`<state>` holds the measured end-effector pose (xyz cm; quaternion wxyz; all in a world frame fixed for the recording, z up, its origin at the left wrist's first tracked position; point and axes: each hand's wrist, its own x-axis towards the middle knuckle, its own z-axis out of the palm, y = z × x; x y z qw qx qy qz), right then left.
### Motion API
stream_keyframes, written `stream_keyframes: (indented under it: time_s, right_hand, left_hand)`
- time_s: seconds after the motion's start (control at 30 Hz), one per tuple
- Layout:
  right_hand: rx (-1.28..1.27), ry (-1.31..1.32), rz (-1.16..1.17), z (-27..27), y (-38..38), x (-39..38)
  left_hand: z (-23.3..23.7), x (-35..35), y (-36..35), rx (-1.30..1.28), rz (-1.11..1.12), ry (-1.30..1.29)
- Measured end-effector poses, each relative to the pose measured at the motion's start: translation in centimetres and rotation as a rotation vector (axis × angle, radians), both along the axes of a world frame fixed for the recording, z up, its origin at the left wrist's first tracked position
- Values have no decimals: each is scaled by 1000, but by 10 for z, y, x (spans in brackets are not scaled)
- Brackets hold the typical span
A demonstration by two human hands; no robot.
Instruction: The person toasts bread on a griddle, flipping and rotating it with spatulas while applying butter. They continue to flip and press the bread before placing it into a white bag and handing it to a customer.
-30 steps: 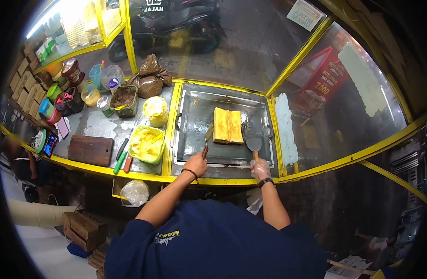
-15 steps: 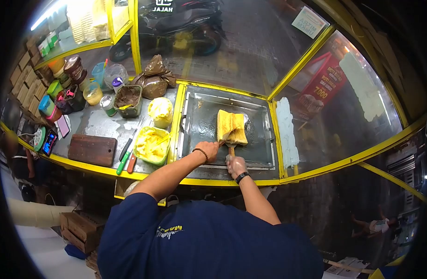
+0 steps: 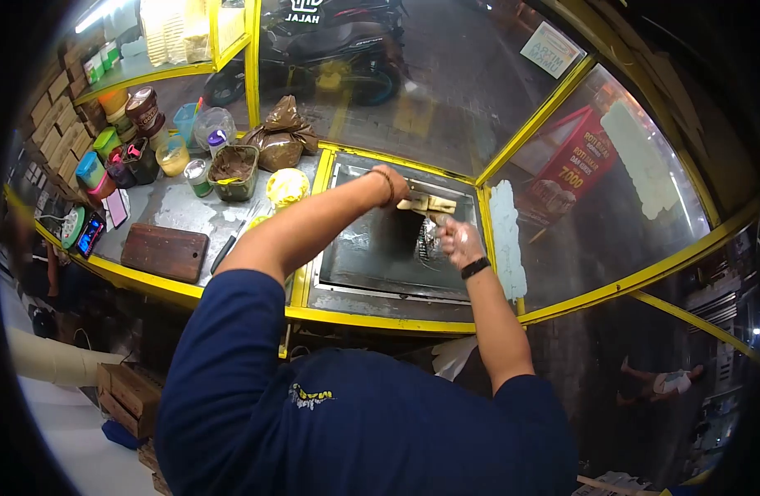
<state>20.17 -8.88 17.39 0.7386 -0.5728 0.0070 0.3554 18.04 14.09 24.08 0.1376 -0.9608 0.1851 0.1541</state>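
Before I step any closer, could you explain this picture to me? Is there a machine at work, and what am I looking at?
There's no robot: a person in a dark blue shirt works by hand. A camera worn on the head looks forward and down. The left hand is at one end of the bread, over a flat metal griddle; whether it holds anything is hidden. The right hand seems to grip a tool handle, though blur hides the details. On the counter to the left are a wooden board and a tub of brown spread.
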Motion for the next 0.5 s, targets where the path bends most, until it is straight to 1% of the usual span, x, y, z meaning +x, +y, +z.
stream_keyframes:
  time_s: [0.07,0.1,0.13,0.17,0.2,0.23,0.33,0.47,0.5]
  right_hand:
    - [-10,21,-12,-13,-2,33]
    - [25,56,36,-13,-4,45]
    - [40,89,21,-9,-4,46]
    - [57,123,5,-6,-6,46]
    - [73,160,-12,-4,-7,46]
    - [88,191,36,-1,-9,46]
    - [36,141,-3,10,-11,30]
    - [13,126,49,5,-20,14]
    - [-24,87,18,-2,-23,8]
  left_hand:
    - [0,22,1,46,53,-14]
    - [-3,36,3,39,83,20]
    - [-7,46,4,34,113,55]
    - [-14,51,6,26,110,28]
    - [-16,52,6,19,106,2]
    - [-17,52,7,12,101,-22]
    - [-16,44,5,-18,93,-11]
    - [-26,25,-4,12,72,39]
    - [-25,13,-7,-16,70,45]
